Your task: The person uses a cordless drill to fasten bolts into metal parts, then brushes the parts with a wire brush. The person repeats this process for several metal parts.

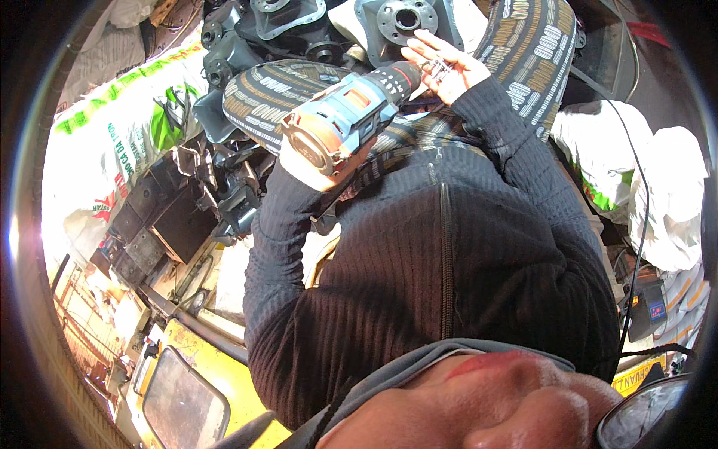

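Observation:
My left hand [310,170] grips the handle of a cordless drill [345,116] with a blue, orange and black body, held over my lap with the chuck pointing away. My right hand [443,66] is at the drill's black chuck [404,75], with a small shiny metal piece [437,69] pinched in its fingers; I cannot tell what the piece is. Both arms are in dark ribbed sleeves. My knees in patterned trousers [278,88] lie under the drill.
Grey cast metal parts with round flanges [406,19] are piled just beyond my knees. Dark metal boxes and brackets [176,217] lie at the left beside a white printed sack [112,142]. More white sacks [666,194] are at the right. A yellow panel with a mirror [183,404] is at lower left.

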`<state>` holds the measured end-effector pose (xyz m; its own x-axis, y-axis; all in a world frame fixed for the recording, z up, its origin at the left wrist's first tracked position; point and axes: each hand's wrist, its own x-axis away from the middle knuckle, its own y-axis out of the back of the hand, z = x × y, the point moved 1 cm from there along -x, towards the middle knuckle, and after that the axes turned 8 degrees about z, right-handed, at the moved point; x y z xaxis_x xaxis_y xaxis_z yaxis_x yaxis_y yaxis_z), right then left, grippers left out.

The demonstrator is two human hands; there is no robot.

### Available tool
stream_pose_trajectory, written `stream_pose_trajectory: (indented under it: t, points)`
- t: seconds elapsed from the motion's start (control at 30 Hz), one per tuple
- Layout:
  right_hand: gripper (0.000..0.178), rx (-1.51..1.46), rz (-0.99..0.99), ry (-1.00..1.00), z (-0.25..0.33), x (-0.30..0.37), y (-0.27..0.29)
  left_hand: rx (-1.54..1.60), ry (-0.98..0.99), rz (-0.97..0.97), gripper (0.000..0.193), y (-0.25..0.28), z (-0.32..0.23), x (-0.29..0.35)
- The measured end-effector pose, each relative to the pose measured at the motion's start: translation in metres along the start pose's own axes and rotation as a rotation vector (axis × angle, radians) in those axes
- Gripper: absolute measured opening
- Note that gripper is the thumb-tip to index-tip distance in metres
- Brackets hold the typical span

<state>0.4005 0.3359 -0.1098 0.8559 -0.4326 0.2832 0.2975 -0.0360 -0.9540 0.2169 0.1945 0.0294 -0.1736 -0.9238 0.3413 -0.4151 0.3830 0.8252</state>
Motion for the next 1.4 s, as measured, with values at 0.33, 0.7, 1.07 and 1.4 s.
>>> stream_pose_trajectory:
  t: [0.33,0.7,1.07,1.4]
  points:
    - [0.037,0.016,-0.050,-0.095,-0.008,-0.008,0.011,0.031,-0.058,-0.195,0.032,0.013,0.002,-0.006]
    - [0.016,-0.007,-0.151,-0.095,-0.014,-0.008,0.015,0.115,0.037,-0.060,0.040,0.018,-0.002,-0.003]
    - [0.016,-0.046,-0.249,-0.136,-0.023,-0.015,0.015,-0.241,-0.040,0.165,0.049,0.018,0.003,-0.008]
    - [0.030,0.246,-0.550,-0.241,-0.026,-0.030,0.064,0.393,0.307,0.261,0.066,-0.002,0.050,-0.023]
